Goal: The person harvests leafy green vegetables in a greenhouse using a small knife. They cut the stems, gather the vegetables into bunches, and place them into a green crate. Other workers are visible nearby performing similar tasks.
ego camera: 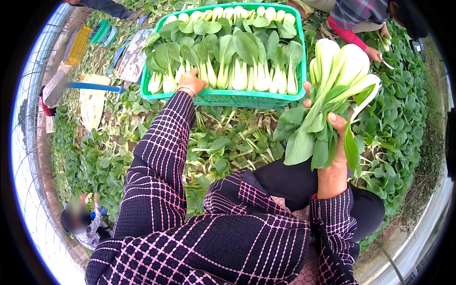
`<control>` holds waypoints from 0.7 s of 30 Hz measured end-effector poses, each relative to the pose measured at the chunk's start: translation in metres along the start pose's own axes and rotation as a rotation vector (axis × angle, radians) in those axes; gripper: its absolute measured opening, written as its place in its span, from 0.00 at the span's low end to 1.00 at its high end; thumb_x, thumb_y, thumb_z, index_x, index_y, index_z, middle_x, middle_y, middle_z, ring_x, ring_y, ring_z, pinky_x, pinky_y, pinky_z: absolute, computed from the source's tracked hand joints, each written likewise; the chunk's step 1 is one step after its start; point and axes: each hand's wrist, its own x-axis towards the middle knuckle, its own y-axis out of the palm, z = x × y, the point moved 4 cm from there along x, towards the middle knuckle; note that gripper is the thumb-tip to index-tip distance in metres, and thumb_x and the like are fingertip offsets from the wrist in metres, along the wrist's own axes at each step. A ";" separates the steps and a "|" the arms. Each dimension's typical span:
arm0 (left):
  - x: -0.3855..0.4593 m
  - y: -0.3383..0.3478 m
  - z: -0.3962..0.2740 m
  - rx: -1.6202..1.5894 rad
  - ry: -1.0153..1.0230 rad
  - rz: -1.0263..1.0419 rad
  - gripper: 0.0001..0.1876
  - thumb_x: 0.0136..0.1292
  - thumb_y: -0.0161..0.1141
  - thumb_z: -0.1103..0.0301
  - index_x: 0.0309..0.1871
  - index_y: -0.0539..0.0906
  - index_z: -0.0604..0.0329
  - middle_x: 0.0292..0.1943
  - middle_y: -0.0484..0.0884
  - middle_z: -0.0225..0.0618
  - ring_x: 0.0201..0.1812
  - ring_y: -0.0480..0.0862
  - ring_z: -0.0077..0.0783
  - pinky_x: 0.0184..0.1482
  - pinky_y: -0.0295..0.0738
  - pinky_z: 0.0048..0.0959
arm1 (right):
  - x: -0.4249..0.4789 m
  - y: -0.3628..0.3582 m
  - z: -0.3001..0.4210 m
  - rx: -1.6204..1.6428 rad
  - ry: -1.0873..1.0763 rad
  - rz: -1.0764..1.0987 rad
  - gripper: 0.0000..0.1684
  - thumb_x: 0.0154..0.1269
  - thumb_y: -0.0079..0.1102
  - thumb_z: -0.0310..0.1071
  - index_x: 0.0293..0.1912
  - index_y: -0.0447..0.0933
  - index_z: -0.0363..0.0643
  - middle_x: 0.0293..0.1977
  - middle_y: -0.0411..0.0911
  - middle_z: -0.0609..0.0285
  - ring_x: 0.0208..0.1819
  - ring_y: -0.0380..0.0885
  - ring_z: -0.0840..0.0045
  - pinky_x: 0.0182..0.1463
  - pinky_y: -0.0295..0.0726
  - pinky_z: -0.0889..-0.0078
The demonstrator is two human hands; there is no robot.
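Several heads of green-stemmed bok choy (pixel 317 103) are bunched in my right hand (pixel 338 142), their pale bases pointing up and leaves hanging down. My left hand (pixel 192 82) is at the near left part of a green plastic crate (pixel 249 95), its fingers among the bok choy heads (pixel 239 73) there; whether it grips one I cannot tell. In the crate a near row stands with pale bases toward me, and a far row lies with bases along the far rim.
At the upper right a co-worker's red sleeve (pixel 347 32) reaches over growing plants, with a knife (pixel 387 65) by the hand. A yellow crate (pixel 78 45) and green baskets (pixel 103 32) stand at the upper left. Cut leaves (pixel 221 142) litter the ground. Another person (pixel 87 228) is at the lower left.
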 end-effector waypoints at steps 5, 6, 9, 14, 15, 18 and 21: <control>0.004 -0.001 0.005 -0.200 -0.222 0.205 0.25 0.44 0.76 0.57 0.41 0.80 0.64 0.33 0.84 0.39 0.36 0.83 0.32 0.42 0.76 0.29 | -0.001 0.000 0.002 0.018 -0.011 0.012 0.46 0.48 0.61 0.26 0.67 0.54 0.35 0.53 0.73 0.38 0.44 0.80 0.63 0.51 0.81 0.66; 0.002 -0.008 -0.002 -0.155 -0.181 0.178 0.24 0.45 0.76 0.59 0.40 0.80 0.65 0.30 0.83 0.37 0.33 0.82 0.27 0.37 0.75 0.27 | -0.001 0.000 0.003 0.027 -0.011 0.014 0.46 0.48 0.61 0.26 0.67 0.54 0.35 0.53 0.73 0.37 0.44 0.80 0.63 0.50 0.81 0.66; -0.010 -0.025 -0.016 -0.029 -0.090 0.155 0.23 0.46 0.76 0.56 0.38 0.82 0.63 0.24 0.78 0.31 0.28 0.77 0.24 0.33 0.73 0.26 | -0.001 0.001 0.004 0.055 -0.009 0.018 0.46 0.48 0.60 0.25 0.67 0.55 0.35 0.53 0.73 0.37 0.43 0.80 0.63 0.49 0.82 0.65; -0.018 -0.031 -0.014 -0.361 0.094 -0.068 0.18 0.52 0.72 0.61 0.43 0.84 0.61 0.26 0.81 0.30 0.25 0.76 0.24 0.33 0.73 0.26 | -0.002 0.005 0.005 0.048 0.000 0.031 0.46 0.48 0.60 0.24 0.67 0.55 0.35 0.53 0.73 0.36 0.43 0.80 0.62 0.49 0.82 0.64; -0.017 -0.036 -0.016 -0.508 0.162 -0.150 0.16 0.54 0.71 0.63 0.43 0.84 0.61 0.27 0.83 0.29 0.25 0.76 0.24 0.33 0.73 0.26 | -0.002 0.004 0.005 0.051 -0.001 0.019 0.46 0.47 0.60 0.24 0.67 0.55 0.35 0.53 0.73 0.36 0.44 0.80 0.61 0.49 0.82 0.64; -0.015 -0.035 -0.012 -0.802 0.005 -0.013 0.10 0.60 0.67 0.65 0.41 0.86 0.60 0.31 0.85 0.25 0.26 0.76 0.17 0.31 0.72 0.21 | -0.003 0.002 0.004 0.057 -0.001 -0.002 0.46 0.47 0.60 0.24 0.67 0.55 0.35 0.53 0.73 0.36 0.44 0.80 0.61 0.50 0.82 0.64; -0.014 -0.037 -0.015 -0.821 0.049 0.053 0.13 0.63 0.63 0.59 0.39 0.87 0.60 0.27 0.84 0.28 0.25 0.75 0.17 0.30 0.71 0.21 | -0.003 0.003 0.005 0.047 0.001 -0.008 0.46 0.47 0.60 0.24 0.67 0.55 0.35 0.53 0.73 0.36 0.45 0.80 0.61 0.52 0.81 0.64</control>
